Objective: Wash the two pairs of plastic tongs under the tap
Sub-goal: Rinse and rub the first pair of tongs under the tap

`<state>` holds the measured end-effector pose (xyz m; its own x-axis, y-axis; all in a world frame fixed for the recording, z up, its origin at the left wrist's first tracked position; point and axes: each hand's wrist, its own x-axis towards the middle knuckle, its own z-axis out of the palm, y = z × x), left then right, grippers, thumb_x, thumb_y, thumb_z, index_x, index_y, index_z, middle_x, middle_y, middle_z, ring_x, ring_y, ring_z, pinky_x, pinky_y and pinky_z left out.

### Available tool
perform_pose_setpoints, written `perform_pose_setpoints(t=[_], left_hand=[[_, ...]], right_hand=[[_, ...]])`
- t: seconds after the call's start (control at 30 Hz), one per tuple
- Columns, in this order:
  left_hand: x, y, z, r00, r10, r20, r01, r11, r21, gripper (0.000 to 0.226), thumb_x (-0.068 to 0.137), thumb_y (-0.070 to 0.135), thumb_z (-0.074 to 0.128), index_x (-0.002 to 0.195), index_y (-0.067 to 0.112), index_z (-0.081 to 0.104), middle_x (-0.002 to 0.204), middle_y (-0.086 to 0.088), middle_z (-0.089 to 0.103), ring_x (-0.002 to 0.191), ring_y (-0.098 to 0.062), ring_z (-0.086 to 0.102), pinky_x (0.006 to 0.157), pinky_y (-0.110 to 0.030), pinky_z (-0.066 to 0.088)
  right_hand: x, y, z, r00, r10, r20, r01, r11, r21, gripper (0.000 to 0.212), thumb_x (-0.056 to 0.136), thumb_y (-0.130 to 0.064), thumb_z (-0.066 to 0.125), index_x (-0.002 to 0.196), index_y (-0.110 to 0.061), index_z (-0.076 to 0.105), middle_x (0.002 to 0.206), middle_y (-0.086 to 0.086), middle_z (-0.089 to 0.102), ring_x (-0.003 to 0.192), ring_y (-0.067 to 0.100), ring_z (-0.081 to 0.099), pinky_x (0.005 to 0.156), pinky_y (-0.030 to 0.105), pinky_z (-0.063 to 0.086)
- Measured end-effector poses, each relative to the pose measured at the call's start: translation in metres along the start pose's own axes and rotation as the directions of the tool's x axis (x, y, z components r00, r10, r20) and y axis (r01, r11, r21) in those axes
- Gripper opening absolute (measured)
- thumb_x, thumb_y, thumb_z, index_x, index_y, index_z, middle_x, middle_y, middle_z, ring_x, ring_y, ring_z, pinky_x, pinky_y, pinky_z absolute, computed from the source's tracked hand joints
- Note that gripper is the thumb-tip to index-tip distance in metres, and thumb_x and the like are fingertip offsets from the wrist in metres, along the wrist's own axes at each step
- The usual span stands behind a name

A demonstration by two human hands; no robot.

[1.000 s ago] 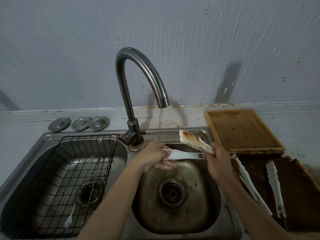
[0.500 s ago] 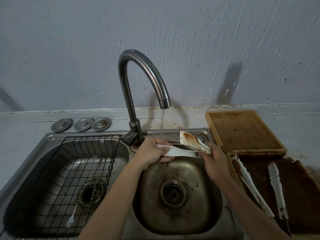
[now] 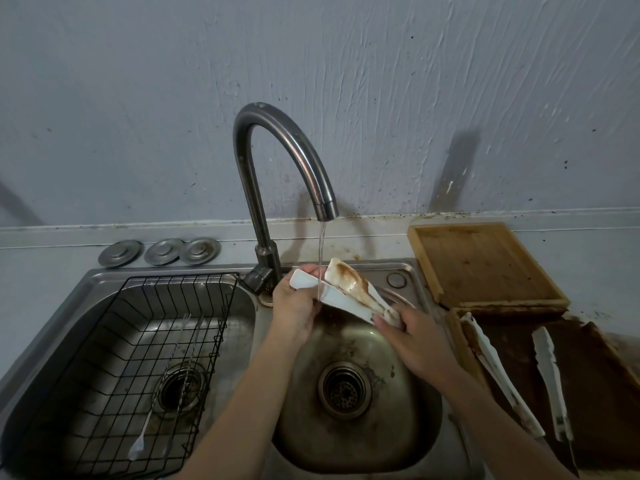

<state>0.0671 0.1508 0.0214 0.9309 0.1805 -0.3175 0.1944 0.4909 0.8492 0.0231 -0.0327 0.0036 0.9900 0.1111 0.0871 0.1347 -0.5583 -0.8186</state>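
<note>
A pair of white plastic tongs [image 3: 346, 294] is held over the right sink basin [image 3: 349, 441], under the thin stream running from the curved tap [image 3: 284, 150]. One of its arms is smeared brown. My left hand [image 3: 296, 306] grips the tip end of the lower arm, and my right hand [image 3: 415, 341] holds the hinge end. The second pair of white tongs [image 3: 498, 372] lies spread on a dirty brown tray [image 3: 588, 393] at the right, stained along its arms.
The left basin holds a black wire basket [image 3: 114, 358] with a long thin spoon [image 3: 145, 431] in it. Three metal drain covers [image 3: 159, 251] sit on the ledge behind. A wooden tray [image 3: 481, 265] lies right of the sink.
Both hands have lifted and turned the tongs under the stream, so the lower arm's tip now pokes out past my left hand. The camera has come a little closer.
</note>
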Motion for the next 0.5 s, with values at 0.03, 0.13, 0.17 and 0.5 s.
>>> perform_pose_setpoints(t=[0.03,0.13,0.17,0.5], left_hand=[[0.0,-0.001,0.001,0.999,0.05,0.003,-0.05,0.999,0.007,0.032,0.078,-0.017,0.05,0.076,0.011,0.064,0.064,-0.005,0.064,0.061,-0.018,0.058,0.051,-0.028,0.052],[0.003,-0.004,0.005,0.999,0.046,-0.007,-0.046,0.983,-0.179,0.041,0.075,-0.022,0.034,0.072,0.014,0.053,0.058,0.001,0.049,0.054,-0.013,0.046,0.052,-0.027,0.042],[0.003,-0.005,0.008,1.0,0.014,0.007,-0.011,0.961,-0.276,0.043,0.072,-0.022,0.029,0.069,0.015,0.05,0.056,0.002,0.045,0.051,-0.012,0.042,0.051,-0.026,0.038],[0.005,-0.011,-0.014,0.959,-0.27,0.092,0.263,0.962,0.074,0.009,0.092,0.011,0.048,0.098,0.011,0.053,0.086,-0.006,0.061,0.081,-0.017,0.059,0.07,-0.03,0.049]], right_hand=[[-0.003,0.0,0.002,0.998,0.012,0.063,-0.013,1.0,0.009,0.027,0.087,-0.028,0.061,0.063,-0.022,0.053,0.054,-0.005,0.05,0.048,0.006,0.045,0.047,0.021,0.035],[-0.009,-0.003,0.01,0.979,0.074,0.192,-0.093,0.992,0.088,0.029,0.089,-0.026,0.058,0.061,-0.023,0.053,0.052,-0.007,0.049,0.043,0.0,0.045,0.044,0.016,0.038],[-0.009,-0.004,0.014,0.978,0.096,0.187,-0.115,0.989,0.094,0.028,0.09,-0.026,0.057,0.063,-0.022,0.055,0.053,-0.007,0.051,0.041,-0.002,0.047,0.043,0.013,0.038],[-0.01,-0.006,0.003,0.933,0.303,0.194,-0.357,0.843,0.403,0.025,0.085,-0.025,0.062,0.064,-0.016,0.052,0.043,-0.006,0.042,0.037,0.007,0.036,0.037,0.019,0.03]])
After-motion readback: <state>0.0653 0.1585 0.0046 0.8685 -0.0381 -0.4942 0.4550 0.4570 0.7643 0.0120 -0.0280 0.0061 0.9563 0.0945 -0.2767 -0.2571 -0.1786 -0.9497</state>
